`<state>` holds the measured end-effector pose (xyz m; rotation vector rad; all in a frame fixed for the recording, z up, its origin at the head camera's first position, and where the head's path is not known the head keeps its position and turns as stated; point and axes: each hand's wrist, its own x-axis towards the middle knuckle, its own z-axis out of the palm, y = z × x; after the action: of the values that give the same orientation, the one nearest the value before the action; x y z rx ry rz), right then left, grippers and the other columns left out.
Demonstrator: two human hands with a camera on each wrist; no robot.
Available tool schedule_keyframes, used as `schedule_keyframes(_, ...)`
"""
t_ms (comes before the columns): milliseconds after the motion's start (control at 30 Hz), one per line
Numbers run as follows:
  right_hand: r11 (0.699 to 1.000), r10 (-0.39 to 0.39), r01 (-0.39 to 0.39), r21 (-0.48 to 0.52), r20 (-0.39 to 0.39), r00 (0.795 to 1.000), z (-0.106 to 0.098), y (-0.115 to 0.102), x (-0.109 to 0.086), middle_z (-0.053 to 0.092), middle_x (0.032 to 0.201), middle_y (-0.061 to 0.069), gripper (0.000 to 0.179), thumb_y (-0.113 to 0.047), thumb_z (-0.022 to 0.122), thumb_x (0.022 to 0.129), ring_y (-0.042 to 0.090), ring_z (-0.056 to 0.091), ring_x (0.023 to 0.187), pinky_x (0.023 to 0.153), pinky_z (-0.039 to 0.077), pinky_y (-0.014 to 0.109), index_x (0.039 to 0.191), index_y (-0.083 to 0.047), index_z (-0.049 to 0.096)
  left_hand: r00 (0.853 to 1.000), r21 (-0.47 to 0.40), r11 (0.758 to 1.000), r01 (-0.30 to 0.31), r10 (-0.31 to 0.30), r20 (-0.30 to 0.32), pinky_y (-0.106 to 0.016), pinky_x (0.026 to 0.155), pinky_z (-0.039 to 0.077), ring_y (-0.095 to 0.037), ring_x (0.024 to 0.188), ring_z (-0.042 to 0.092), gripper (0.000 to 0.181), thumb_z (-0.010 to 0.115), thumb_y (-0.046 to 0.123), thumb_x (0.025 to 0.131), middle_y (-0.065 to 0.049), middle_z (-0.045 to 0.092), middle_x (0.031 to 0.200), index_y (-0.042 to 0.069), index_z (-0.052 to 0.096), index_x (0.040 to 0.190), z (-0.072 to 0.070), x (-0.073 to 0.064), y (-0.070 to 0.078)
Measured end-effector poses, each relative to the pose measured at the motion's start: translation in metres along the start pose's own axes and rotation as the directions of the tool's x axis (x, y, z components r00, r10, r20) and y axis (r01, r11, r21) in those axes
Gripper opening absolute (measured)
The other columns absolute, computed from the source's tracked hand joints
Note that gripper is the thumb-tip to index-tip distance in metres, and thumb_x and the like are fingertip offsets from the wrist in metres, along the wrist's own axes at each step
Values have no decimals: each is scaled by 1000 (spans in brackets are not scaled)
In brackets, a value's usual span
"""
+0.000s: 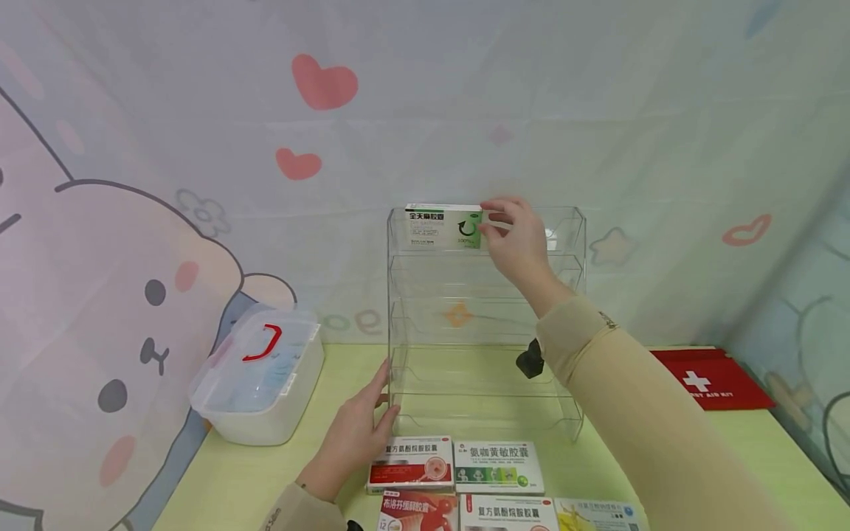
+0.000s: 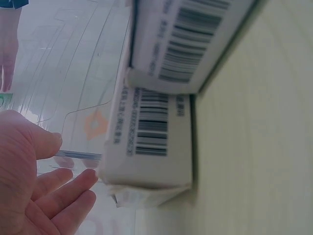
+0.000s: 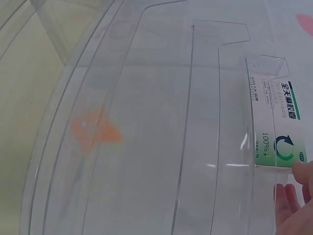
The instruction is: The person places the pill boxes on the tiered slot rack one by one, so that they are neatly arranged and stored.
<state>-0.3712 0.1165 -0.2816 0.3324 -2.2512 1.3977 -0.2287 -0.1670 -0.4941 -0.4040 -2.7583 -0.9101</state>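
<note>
A clear plastic tiered rack (image 1: 488, 394) stands upright on the table. My left hand (image 1: 358, 428) grips its lower left side; in the left wrist view the thumb (image 2: 46, 144) lies against the clear edge, fingers beyond it. On the top tier, at the left, sits a white and green medicine box (image 1: 441, 227). My right hand (image 1: 521, 240) is at this box's right end, fingertips touching it and no fingers visibly wrapped around it. The right wrist view shows the same medicine box (image 3: 276, 125) behind the clear front lip, with the right hand (image 3: 296, 205) at its end.
Several medicine boxes lie before the rack, among them a red and white box (image 1: 410, 472) and a white and green box (image 1: 498, 476). A lidded white container (image 1: 265, 413) with a red handle stands left. A red first aid pouch (image 1: 720, 394) lies right.
</note>
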Motion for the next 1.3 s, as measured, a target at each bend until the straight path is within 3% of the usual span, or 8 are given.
schedule_keyframes(267,998,-38,41,50,-53,998,-9,16,-18,66,143,11,34,-6,72,105,29,69,135,116,59,42,139,-6,71,1000,-11,1000,-25,25,-16,-54,113,60,-29,127,77,87,74,21,107,-13,60,163,20,23,178,0,1,-2)
schedule_keyframes(467,991,-73,76,108,-27,997,-15,24,-41,66,144,17,38,-10,74,105,34,70,132,114,60,47,141,-2,68,1000,-15,1000,-17,17,-13,-54,113,60,-28,126,78,87,74,21,106,-11,61,163,22,24,178,2,2,-3)
schedule_keyframes(700,973,-119,102,205,76,990,-24,33,-73,65,150,22,45,-7,74,104,42,68,133,109,60,23,146,3,62,1000,-10,1000,0,0,-8,-56,112,60,-28,127,77,89,74,19,106,-11,61,163,24,22,178,4,4,-3)
schedule_keyframes(900,974,-192,170,152,147,970,-33,47,-104,68,147,18,48,-6,76,103,34,71,129,109,61,32,148,0,62,1000,-9,1000,-14,14,-10,-55,111,60,-28,126,78,89,74,19,106,-11,62,162,24,23,178,5,4,-4)
schedule_keyframes(1067,968,-242,223,117,186,952,-38,62,-125,70,147,16,53,-4,78,101,24,73,127,108,62,30,151,-3,61,1000,5,1000,-20,20,-18,-54,111,61,-28,125,78,89,75,19,106,-11,64,160,24,22,178,5,3,-6)
schedule_keyframes(1200,972,-230,211,106,221,948,-45,71,-142,69,148,14,58,-4,79,100,28,72,128,107,62,28,155,-5,58,999,-1,1000,-30,30,-25,-54,112,60,-28,125,78,88,75,20,106,-12,64,160,21,24,178,6,4,-6)
schedule_keyframes(1300,975,-216,200,92,236,947,-53,78,-156,69,147,14,61,-4,80,100,21,73,128,106,61,23,156,-8,57,999,-3,999,-36,36,-25,-54,112,60,-28,124,78,88,75,21,106,-13,64,160,19,24,177,6,4,-5)
